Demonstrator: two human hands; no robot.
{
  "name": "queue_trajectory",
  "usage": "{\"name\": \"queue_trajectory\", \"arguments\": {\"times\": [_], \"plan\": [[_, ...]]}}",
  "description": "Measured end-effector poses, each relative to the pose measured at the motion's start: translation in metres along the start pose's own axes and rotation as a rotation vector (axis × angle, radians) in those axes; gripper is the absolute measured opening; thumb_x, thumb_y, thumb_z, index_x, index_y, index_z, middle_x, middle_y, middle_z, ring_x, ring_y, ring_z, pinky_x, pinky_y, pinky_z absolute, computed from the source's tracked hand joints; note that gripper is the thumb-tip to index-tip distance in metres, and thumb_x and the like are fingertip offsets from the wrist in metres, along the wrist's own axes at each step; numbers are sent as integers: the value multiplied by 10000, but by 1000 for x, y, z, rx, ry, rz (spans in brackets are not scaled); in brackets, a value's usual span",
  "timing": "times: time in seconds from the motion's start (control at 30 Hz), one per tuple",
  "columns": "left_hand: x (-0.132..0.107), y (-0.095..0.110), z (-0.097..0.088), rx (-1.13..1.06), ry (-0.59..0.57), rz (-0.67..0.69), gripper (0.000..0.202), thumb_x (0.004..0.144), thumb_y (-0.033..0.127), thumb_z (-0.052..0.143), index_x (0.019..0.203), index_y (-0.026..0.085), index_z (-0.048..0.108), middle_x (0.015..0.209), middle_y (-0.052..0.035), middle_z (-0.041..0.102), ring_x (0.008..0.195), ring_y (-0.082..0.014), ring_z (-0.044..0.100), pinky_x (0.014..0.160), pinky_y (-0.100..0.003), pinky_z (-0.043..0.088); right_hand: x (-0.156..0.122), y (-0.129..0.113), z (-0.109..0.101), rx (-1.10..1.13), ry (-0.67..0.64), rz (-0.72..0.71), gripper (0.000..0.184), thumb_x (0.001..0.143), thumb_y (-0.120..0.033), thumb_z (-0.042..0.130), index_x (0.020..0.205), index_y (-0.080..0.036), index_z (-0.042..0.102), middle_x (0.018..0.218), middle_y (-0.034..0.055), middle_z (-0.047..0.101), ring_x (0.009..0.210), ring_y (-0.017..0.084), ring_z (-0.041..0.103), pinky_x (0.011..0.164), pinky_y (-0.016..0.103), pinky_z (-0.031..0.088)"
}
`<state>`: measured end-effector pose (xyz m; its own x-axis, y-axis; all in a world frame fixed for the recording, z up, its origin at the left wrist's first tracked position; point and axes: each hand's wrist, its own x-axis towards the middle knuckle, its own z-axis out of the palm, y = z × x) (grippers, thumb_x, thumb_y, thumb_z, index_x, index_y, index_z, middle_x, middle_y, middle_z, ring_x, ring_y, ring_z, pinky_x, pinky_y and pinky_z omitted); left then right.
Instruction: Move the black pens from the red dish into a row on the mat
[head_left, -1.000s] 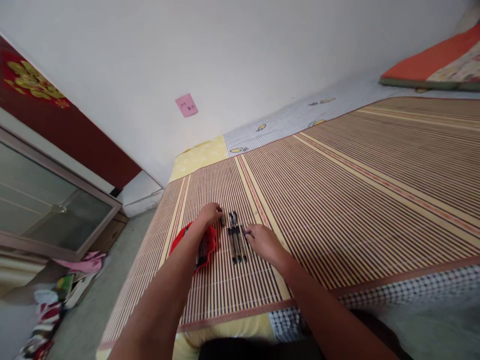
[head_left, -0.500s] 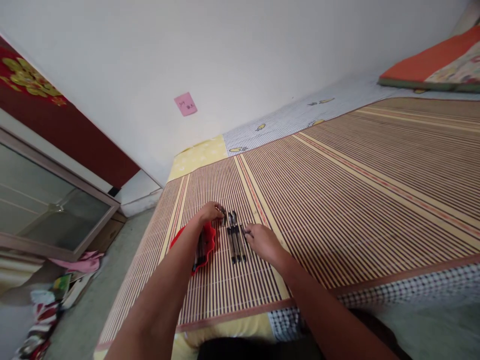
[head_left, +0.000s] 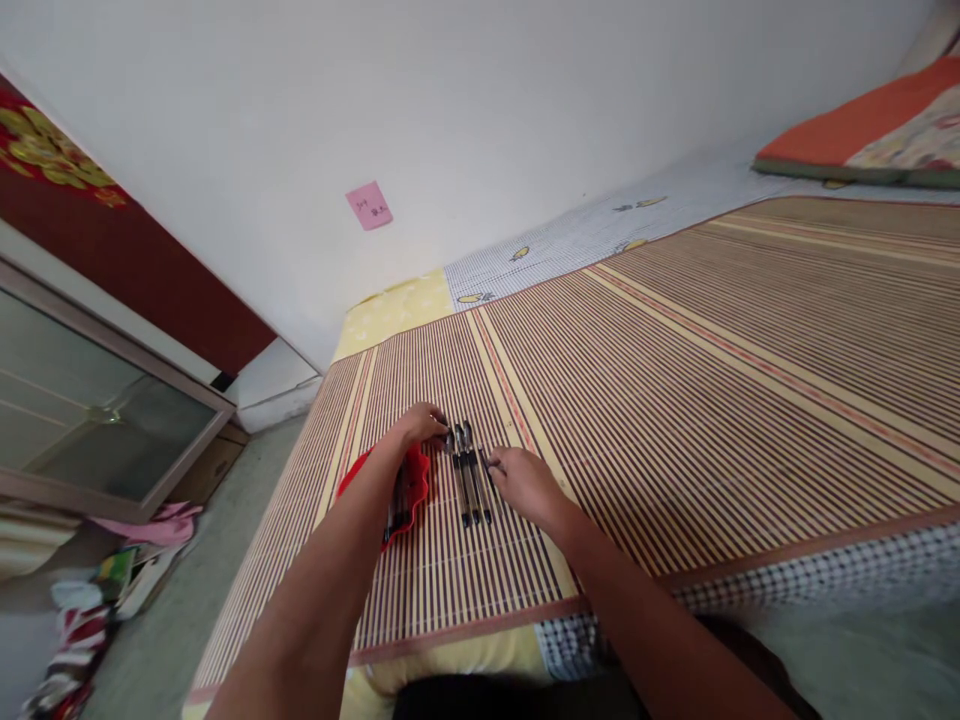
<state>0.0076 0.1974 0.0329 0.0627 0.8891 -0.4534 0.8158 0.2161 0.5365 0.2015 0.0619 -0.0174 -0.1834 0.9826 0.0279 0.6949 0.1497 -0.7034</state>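
Three slim black-and-clear pens (head_left: 470, 490) lie side by side on the striped mat. Just beyond their far ends sit dark pen caps (head_left: 460, 434) in a short row. My left hand (head_left: 424, 424) reaches over a red scalloped tray (head_left: 420, 492), its fingertips closed on a dark pen cap (head_left: 449, 440) at the row's left end. More pens (head_left: 397, 508) rest in the tray, partly covered by my left forearm. To the right of the pens, my right hand (head_left: 521, 480) is closed in a pinch; something small and dark shows at its fingertips, too small to make out.
The striped mat (head_left: 675, 400) covers a bed set against a white wall. A pink note (head_left: 369, 205) is stuck to the wall. Folded orange bedding (head_left: 832, 135) lies at the far right. Left of the bed are a glass-panelled door (head_left: 105, 420) and piled cloth (head_left: 82, 640).
My left hand has lowered the pen cap slightly, bringing it close beside the other caps. My right hand has hardly moved, and the view has shifted a little.
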Motion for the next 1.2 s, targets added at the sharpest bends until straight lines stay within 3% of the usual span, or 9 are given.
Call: {"name": "queue_trajectory", "arguments": {"times": [0.13,0.47,0.63,0.77,0.93,1.2], "plan": [[-1,3,1,-7,0,-11,228,754,193,780,931,104,666,596,-19,679,578,-179,714,615,-252,572,1,-1,-1,-24,-9,6,196,907,-245,489,950,-192,672,866,71,721,769,183,634,613,258,321],[-3,2,5,133,18,59,155,838,121,628,979,81,680,652,-68,721,620,-179,719,642,-265,567,0,-2,-2,-43,-16,6,183,914,-233,499,957,-187,671,880,69,727,794,179,653,620,257,326],[0,3,1,299,146,245,243,795,118,630,1011,164,731,1003,-77,750,961,-210,693,843,-281,525,0,-2,-1,-31,-8,-10,180,909,-225,500,945,-186,672,882,68,728,792,178,649,625,253,328],[1,8,0,393,123,387,322,811,113,571,1071,198,740,1164,-68,709,1093,-226,633,924,-291,483,1,1,0,11,2,-14,188,900,-224,502,960,-186,677,910,68,728,798,180,644,626,247,333],[1,16,7,465,52,499,354,837,107,528,1105,211,735,1174,-47,701,1052,-193,638,891,-259,482,2,2,2,0,-1,-10,186,904,-224,505,949,-180,680,886,71,722,790,176,636,635,247,330],[1,17,10,536,61,508,309,814,136,579,1075,178,739,1106,-87,708,975,-225,643,843,-292,486,2,-1,-1,-33,-15,-1,186,906,-229,509,967,-187,680,916,77,730,827,186,654,654,258,341]]}}
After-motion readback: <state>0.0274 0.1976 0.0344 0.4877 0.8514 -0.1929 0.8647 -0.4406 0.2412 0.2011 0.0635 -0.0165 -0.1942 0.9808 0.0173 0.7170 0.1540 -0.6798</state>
